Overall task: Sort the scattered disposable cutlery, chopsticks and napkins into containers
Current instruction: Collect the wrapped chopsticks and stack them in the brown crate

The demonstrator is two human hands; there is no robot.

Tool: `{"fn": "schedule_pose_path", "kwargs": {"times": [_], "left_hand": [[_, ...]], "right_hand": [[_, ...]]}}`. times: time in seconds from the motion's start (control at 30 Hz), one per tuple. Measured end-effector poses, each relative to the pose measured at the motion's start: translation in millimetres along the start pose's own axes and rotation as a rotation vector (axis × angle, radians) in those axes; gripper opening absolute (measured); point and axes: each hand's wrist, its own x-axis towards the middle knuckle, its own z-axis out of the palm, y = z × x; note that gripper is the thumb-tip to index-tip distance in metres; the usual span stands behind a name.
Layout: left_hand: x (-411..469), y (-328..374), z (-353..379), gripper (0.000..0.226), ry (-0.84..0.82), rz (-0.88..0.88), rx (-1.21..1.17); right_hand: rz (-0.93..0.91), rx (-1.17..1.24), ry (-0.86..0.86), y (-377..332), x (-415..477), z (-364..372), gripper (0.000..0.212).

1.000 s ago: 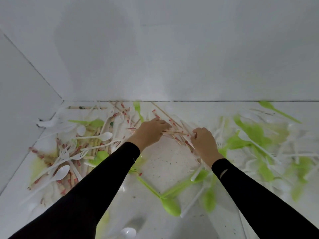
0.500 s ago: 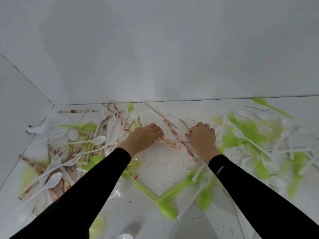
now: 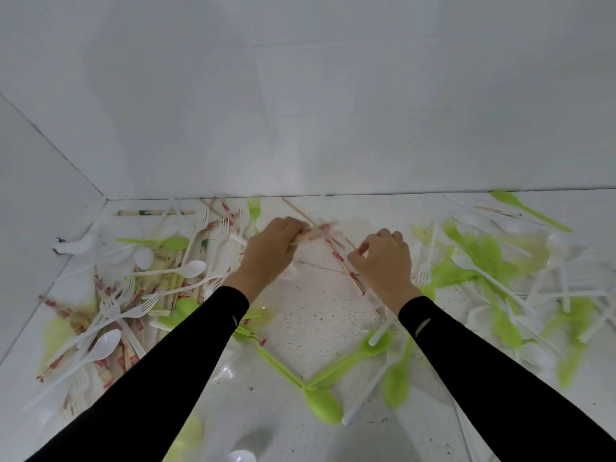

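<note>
left hand (image 3: 270,255) gripped a blurred bundle of wrapped chopsticks (image 3: 318,230) at its fingertips | right hand (image 3: 383,261) pinched 1 wrapped pair (image 3: 340,258), which lay slantwise on the table (image 3: 316,328) between both hands | white forks (image 3: 226,228) crowded left of the left fingers (tangled with more chopsticks) | green forks (image 3: 480,251) heaped right of the right fingers | 2 green spoons (image 3: 321,406) met in a V behind the wrists

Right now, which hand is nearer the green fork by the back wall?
Left. Left hand is just in front of the green fork; right hand is farther right.
</note>
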Motion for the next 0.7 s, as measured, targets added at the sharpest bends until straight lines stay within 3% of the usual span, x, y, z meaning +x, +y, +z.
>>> {"fn": "schedule_pose_path", "kwargs": {"times": [0.17,0.27,0.37,0.53,0.7], "left_hand": [[19,11,-30,0.016,0.277,-0.362,-0.600],[21,12,-36,0.016,0.414,-0.470,-0.782],[17,15,-35,0.017,0.441,-0.483,-0.875],[5,30,-22,0.016,0.423,-0.519,-0.960],[-3,41,-9,0.015,0.357,-0.516,-0.991]], "right_hand": [[-0.155,-0.176,-0.101,-10,-5,7,0.027],[-0.172,-0.347,-0.126,-14,-7,14,0.035],[-0.204,-0.454,-0.103,-19,-8,17,0.028],[-0.110,-0.342,-0.169,-21,-4,16,0.027],[0.005,0.093,-0.166,-15,-5,2,0.015]]}}
